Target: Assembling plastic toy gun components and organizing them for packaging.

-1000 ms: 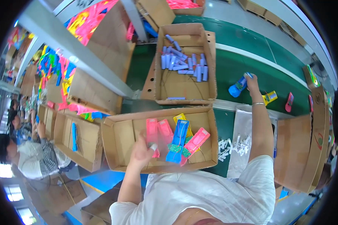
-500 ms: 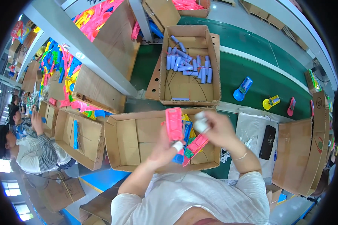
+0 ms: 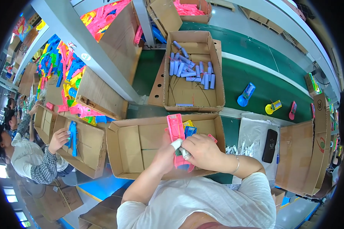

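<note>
Over a cardboard box (image 3: 130,152), my left hand (image 3: 163,158) holds a long pink plastic shell (image 3: 175,125) upright along its side. My right hand (image 3: 205,150) is closed against the lower part of that shell, its white-covered fingertips pressed together there. What those fingers pinch, if anything, is hidden. A bit of green circuit board (image 3: 178,152) shows in the shell beside the fingertips. Just behind my hands in the box lie a blue shell (image 3: 190,131) and a yellow shell (image 3: 188,124), partly covered.
Beyond stands a box (image 3: 183,98) with several wired purple cylinders (image 3: 195,74). Blue (image 3: 246,94), yellow (image 3: 273,107) and pink (image 3: 292,110) pieces lie on the green belt (image 3: 263,76). A black phone-like slab (image 3: 270,145) rests at right. A co-worker's hand (image 3: 59,139) reaches into a box at left.
My right hand came down from the upper right onto the pink shell's lower part. The shell moved slightly down. At left, a co-worker's hand came to the blue pieces.
</note>
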`<state>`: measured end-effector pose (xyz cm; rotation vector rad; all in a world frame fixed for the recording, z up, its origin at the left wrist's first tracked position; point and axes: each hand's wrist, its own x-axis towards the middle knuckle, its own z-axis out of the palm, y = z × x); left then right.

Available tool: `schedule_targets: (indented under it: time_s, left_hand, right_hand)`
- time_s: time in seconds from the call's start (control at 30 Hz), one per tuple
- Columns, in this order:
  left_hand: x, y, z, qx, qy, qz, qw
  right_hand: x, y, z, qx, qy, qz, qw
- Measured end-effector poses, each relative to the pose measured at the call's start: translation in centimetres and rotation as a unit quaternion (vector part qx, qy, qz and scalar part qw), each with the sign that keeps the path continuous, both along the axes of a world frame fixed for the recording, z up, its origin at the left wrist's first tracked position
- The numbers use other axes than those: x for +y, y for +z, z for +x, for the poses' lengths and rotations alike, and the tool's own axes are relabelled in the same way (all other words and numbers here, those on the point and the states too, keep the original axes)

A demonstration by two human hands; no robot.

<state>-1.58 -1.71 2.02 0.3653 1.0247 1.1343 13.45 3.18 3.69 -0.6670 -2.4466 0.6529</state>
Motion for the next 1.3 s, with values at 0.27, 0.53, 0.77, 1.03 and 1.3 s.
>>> schedule_targets:
  time_s: [0.27, 0.53, 0.77, 1.03, 1.3]
  left_hand:
    - [-0.4, -1.6, -0.9, 0.031, 0.012, 0.046, 0.998]
    - [-1.4, -1.2, -0.5, 0.085, -0.063, 0.115, 0.988]
    - [-2.0, -0.6, -0.2, 0.095, -0.066, 0.127, 0.985]
    - [-1.7, -0.6, 1.3, 0.064, -0.061, 0.086, 0.992]
    - [-1.4, -1.5, 2.7, 0.125, -0.113, 0.147, 0.975]
  right_hand:
    - [7.6, 0.7, 0.1, -0.079, -0.003, -0.124, 0.989]
    - [22.7, -6.1, -0.4, -0.289, -0.338, 0.038, 0.895]
    - [20.9, -3.0, -0.2, -0.173, -0.328, -0.040, 0.928]
    - [3.4, 1.8, 0.9, 0.132, -0.175, -0.024, 0.975]
    - [-2.9, -1.2, 3.3, 0.069, -0.178, 0.073, 0.979]
